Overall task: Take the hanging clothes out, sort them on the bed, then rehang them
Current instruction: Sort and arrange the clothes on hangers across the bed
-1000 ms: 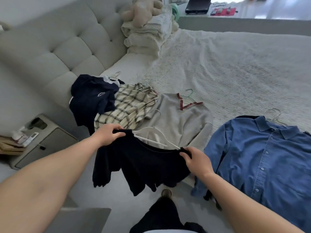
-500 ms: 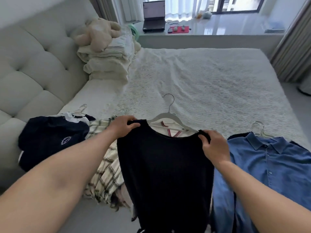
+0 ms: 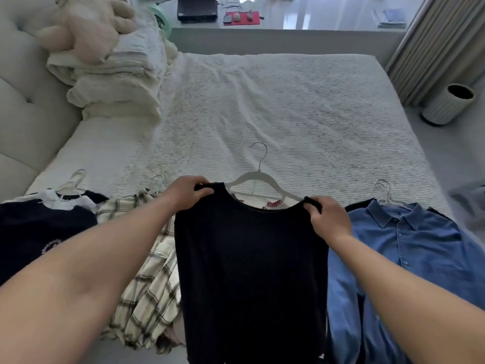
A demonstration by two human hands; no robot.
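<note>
Black top (image 3: pixel 252 271) lifted, now hanging flat, unwrinkled.

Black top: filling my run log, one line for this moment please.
left hand grips black top | right hand grips it | hanger behind collar | over bed

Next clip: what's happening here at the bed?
A person holds a black long-sleeved top up by its shoulders, left hand and right hand each gripping one. A white plastic hanger sits at its neckline. On the white textured bed lie a navy top, a cream plaid shirt and a blue button-up shirt, on hangers.
</note>
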